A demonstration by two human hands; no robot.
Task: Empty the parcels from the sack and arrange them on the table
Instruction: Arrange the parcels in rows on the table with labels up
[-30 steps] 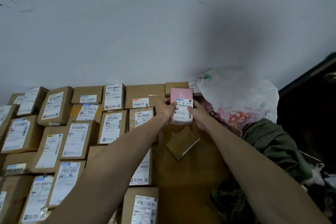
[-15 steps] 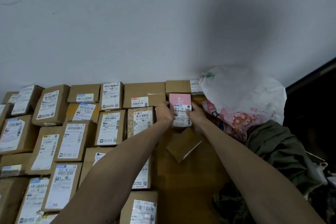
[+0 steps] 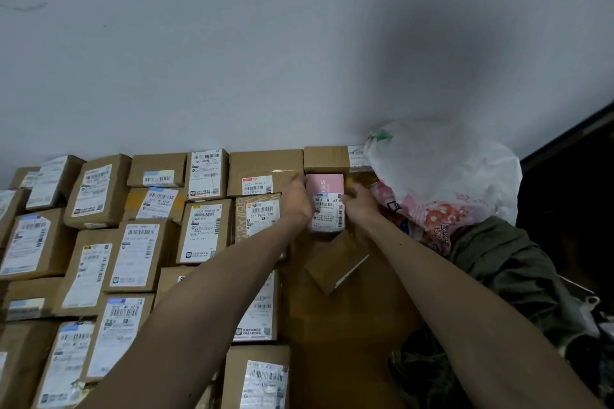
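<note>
Both hands, left hand (image 3: 296,201) and right hand (image 3: 360,204), are gripping the pink parcel (image 3: 325,201) between them, apparently resting on the table (image 3: 345,325) at the far row of boxes (image 3: 143,242).

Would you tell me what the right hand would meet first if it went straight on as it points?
Likely the brown cardboard box at the back, just beyond the pink labelled box the right hand grips; depth is unclear.
</note>
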